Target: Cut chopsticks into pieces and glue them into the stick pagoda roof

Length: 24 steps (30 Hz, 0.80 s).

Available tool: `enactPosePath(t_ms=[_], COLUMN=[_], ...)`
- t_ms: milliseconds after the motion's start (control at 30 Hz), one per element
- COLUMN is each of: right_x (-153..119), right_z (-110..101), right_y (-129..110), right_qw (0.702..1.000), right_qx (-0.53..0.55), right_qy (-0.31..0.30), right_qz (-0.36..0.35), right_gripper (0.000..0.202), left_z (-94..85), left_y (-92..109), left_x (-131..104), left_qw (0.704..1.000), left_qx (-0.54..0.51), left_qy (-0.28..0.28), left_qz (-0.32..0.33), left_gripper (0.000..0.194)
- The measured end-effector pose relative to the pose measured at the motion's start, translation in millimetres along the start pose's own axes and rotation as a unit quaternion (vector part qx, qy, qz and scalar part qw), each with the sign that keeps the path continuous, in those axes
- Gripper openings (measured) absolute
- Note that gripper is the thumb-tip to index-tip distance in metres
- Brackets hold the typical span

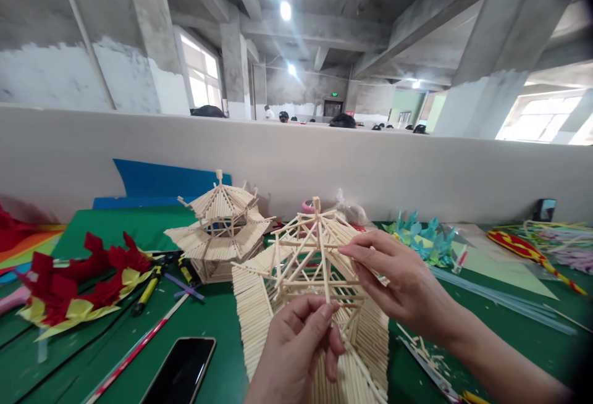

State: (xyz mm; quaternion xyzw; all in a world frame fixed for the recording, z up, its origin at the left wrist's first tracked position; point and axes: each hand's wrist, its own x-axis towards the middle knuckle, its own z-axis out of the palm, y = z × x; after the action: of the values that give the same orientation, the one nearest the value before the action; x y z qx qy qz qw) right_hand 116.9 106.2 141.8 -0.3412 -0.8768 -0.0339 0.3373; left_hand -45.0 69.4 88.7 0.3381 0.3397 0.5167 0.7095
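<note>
A pavilion model built of thin wooden sticks (259, 324) stands in front of me, its upper roof frame partly unfilled. My left hand (303, 339) is closed in a pinch at the lower end of a wooden stick (325, 271) that slopes down from the roof peak. From the right, my right hand (398, 274) reaches over the frame, thumb and forefinger pinched at the end of a crosswise stick (308, 245). My hands cover part of the model's front and right side. Behind it to the left is a second stick pavilion (222, 231) with filled roofs.
On the green table (217, 324) lie a phone (180, 370), a red-and-yellow felt piece (78, 293), a yellow-black cutter (148, 293) and scissors (428, 367) beside stick scraps. Teal paper leaves (424, 237) sit at right. A white partition (296, 163) stands behind.
</note>
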Motion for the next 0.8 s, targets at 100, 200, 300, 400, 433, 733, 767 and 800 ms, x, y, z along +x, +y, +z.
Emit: enactPosePath(t_ms=[100,200,300,400,433,733,767,800], right_x=[-2,-5,-12,-22,-25,-56,-59,-62], right_z=[0,2,4,6,7,5,4,4], right_y=[-4,-6,-7,-9,-9,-9,-8,-7], right_qw=[1.000,1.000,1.000,0.998,0.997,0.974,0.972,0.971], right_qx=[0.008,0.007,0.010,0.020,0.024,0.031,0.026,0.023], right_qy=[-0.005,0.002,0.019,0.047,0.062,0.196,0.204,0.206], right_qz=[0.003,0.005,0.011,0.023,0.027,0.110,0.116,0.122], right_gripper=[0.030,0.030,0.031,0.031,0.032,0.025,0.024,0.023], left_z=[0.3,0.4,0.7,1.5,1.9,5.5,5.8,6.1], left_y=[0,-1,0,0,1,1,2,2], left_x=[-1,-1,-1,-2,-2,-4,-4,-4], left_qw=[1.000,1.000,1.000,1.000,1.000,0.999,0.999,0.999], left_qx=[0.005,0.003,0.002,-0.003,-0.005,-0.003,-0.002,0.000], left_qy=[0.012,0.013,0.015,0.021,0.023,0.042,0.045,0.048], left_qz=[0.002,0.004,0.003,0.004,0.003,0.001,0.000,0.000], left_gripper=[0.023,0.023,0.023,0.023,0.022,0.018,0.018,0.018])
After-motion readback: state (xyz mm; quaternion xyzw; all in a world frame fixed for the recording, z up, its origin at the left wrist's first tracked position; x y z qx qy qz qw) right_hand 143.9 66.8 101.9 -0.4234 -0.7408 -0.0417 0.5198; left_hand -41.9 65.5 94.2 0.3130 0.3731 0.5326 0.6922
